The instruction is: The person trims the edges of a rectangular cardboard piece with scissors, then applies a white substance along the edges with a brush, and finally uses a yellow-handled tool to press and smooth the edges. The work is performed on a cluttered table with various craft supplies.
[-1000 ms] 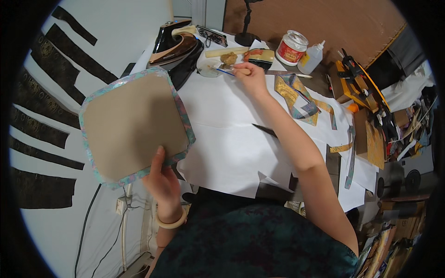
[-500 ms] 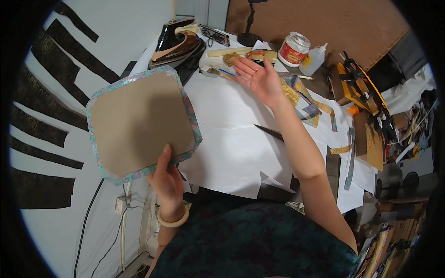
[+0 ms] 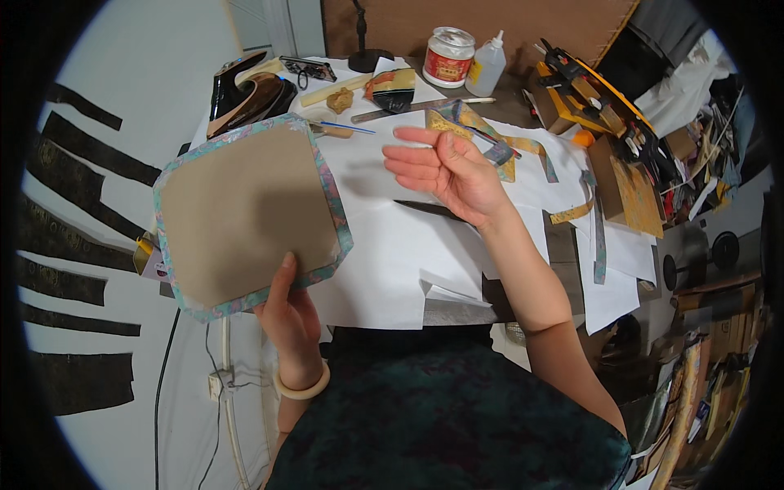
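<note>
A flat grey-brown board [image 3: 237,196] with rounded corners and a turquoise-and-pink patterned border is held up at the left. My left hand [image 3: 292,322] grips its lower edge, thumb on the bare face and the other fingers behind, mostly hidden. Over the white paper [image 3: 371,269] my right hand [image 3: 461,175] hangs open, palm up, fingers slightly curled and nothing in them. Below its fingers lies a dark, pointed, blade-like strip [image 3: 429,209]. A slim blue stick [image 3: 351,127] rests beyond the board's top right corner.
An iron [image 3: 249,98] stands at the back left. Along the back are a red-labelled jar [image 3: 449,59], a squeeze bottle [image 3: 487,67] and a metal ruler [image 3: 392,109]. Patterned scraps [image 3: 478,135] lie behind my right hand. A cardboard box [image 3: 625,192] stands at the right.
My right hand has moved from the back of the table toward me, its fingers now more curled. The view has shifted; my left hand still holds the board in much the same position.
</note>
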### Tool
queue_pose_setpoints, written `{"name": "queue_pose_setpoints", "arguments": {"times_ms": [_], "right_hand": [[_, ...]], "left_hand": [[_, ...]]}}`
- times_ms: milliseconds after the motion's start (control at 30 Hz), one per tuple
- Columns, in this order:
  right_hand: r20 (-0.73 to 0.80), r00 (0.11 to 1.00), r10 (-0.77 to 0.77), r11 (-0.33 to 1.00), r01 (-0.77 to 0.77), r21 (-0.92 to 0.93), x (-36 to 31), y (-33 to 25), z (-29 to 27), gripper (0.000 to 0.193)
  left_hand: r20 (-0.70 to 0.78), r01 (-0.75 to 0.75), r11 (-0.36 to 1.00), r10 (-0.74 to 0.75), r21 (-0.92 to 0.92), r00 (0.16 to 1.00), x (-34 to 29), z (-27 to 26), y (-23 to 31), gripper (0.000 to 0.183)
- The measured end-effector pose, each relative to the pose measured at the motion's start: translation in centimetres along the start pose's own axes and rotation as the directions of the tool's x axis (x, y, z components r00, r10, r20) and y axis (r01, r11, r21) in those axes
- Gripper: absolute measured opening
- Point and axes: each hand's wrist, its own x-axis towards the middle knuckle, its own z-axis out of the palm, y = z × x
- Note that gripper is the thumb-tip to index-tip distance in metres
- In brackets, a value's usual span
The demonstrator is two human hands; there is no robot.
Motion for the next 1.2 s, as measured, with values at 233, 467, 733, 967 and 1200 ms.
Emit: {"name": "queue_pose_setpoints", "arguments": {"times_ms": [233, 467, 733, 967, 1200], "right_hand": [[-0.260, 0.965, -0.015, 0.992, -0.019, -0.128, -2.6, 0.3, 0.5, 0.056], [-0.369, 0.929, -0.034, 0.943, -0.093, -0.320, -5.3, 1.2, -1.8, 0.039], [-0.374, 0.922, -0.097, 0.980, 0.023, -0.198, -5.6, 2.4, 0.5, 0.017], [-0.211, 0.977, -0.038, 0.968, -0.016, -0.250, -5.6, 6.3, 2.7, 0.007], [-0.085, 0.984, 0.158, 0.976, -0.168, -0.136, -3.6, 12.8, 9.0, 0.013]], "left_hand": [[0.052, 0.016, 1.000, -0.017, 0.024, 0.998, -1.0, 1.1, -0.4, 0.049], [0.002, -0.016, 0.999, 0.016, 0.035, 1.000, -0.9, -0.2, 0.0, 0.046], [-0.082, -0.002, 0.997, 0.008, 0.074, 0.997, -1.3, -3.5, 1.2, 0.042], [-0.203, -0.087, 0.994, 0.097, 0.059, 0.974, -3.7, -7.2, 4.8, 0.034], [-0.258, -0.223, 0.972, 0.236, 0.080, 0.937, -7.0, -10.2, 9.5, 0.030]]}}
